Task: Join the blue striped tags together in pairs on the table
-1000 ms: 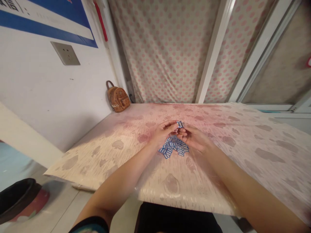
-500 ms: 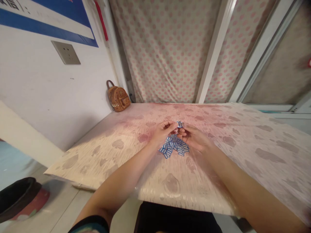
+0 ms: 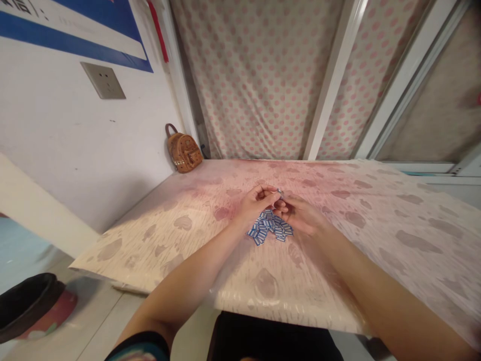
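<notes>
My left hand (image 3: pixel 259 199) and my right hand (image 3: pixel 298 211) meet over the middle of the table, fingertips almost together. Between them is a small blue-and-silver piece (image 3: pixel 280 191), pinched by the fingers of both hands and now mostly covered by them. Just below, on the tablecloth, lies a loose pile of small flat blue-edged pieces (image 3: pixel 268 225) with pale stripes. My right fingers hang over the upper right of this pile, and my left wrist is beside its upper left. What exactly the pieces are cannot be made out.
A patterned cloth under clear plastic covers the table (image 3: pixel 263 286). At its far left corner, a small brown backpack (image 3: pixel 184 152) leans by the wall. A polka-dot curtain (image 3: pixel 259 85) hangs behind. On the floor at left stands a dark-rimmed pot (image 3: pixel 48 313).
The small piece has turned between my fingers, its striped face no longer showing. My left thumb has moved slightly right, over it. The pile looks the same.
</notes>
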A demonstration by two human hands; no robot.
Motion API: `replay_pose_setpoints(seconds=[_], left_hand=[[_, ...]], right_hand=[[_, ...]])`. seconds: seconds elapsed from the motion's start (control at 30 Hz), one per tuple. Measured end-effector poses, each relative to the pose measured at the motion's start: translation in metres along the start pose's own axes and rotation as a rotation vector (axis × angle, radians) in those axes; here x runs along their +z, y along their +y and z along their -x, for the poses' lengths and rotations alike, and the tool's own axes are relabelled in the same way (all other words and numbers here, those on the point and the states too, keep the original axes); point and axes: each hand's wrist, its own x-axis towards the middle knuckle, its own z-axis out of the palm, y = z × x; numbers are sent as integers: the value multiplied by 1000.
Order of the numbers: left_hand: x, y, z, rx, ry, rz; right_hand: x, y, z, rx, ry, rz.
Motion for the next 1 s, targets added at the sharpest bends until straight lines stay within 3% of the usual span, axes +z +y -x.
replay_pose_setpoints(seconds=[0.47, 0.77, 1.0], left_hand=[[13, 6, 14, 365, 89, -466], [13, 5, 14, 448, 69, -499], [15, 9, 16, 451, 70, -497]], right_hand=[[3, 2, 2, -4, -29, -119], [6, -1, 5, -5, -58, -180], [10, -4, 6, -22, -56, -108]])
